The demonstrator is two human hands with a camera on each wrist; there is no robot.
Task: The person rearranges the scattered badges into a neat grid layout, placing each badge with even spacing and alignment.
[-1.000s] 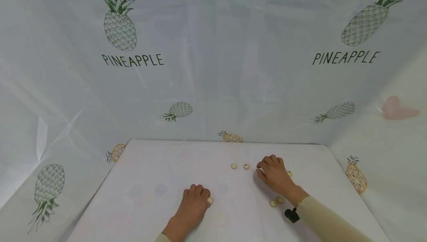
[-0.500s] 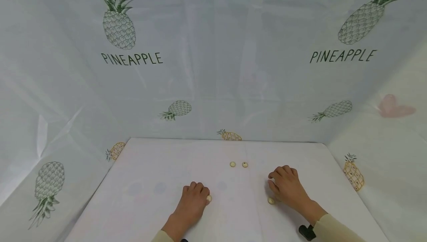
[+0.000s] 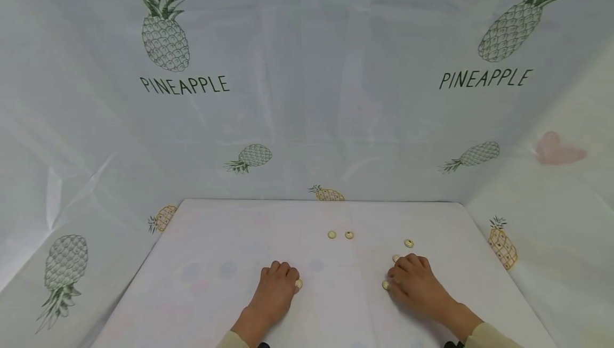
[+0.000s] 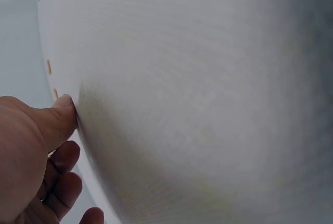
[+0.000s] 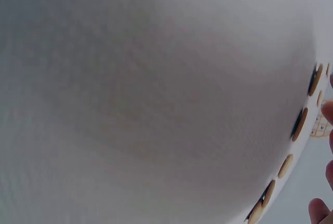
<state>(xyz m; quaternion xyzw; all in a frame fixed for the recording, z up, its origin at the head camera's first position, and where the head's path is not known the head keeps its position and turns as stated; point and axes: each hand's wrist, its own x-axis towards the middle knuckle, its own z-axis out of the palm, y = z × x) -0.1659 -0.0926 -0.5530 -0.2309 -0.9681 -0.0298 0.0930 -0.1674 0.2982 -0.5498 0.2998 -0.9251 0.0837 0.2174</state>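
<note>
Grips are both bare hands from what I'm seeing: the left grip [image 3: 277,289] sits bottom centre of the head frame with bent fingers, the right grip [image 3: 419,286] lower right, fingers bent too. Can't tell from my end whether either is really pinching anything; the right wrist view cuts its fingers off at the right edge.

Under them the pale surface [image 3: 230,241] fills the bottom of the frame. Looks smooth to me, so I'd bet a light brush sends stuff skating.

Then the small discs, my real worry. The near disc [image 3: 386,285] is right at the right grip's fingertips, and the middle disc [image 3: 396,258] peeks out just above the knuckles, so a sloppy close could knock it. The far disc [image 3: 409,243] is a bit higher, safer. The left disc [image 3: 299,283] is at the left grip's thumb side; uneven thumb pressure might flip it. They're thin, so fingertips could easily slip off a rim.
</note>
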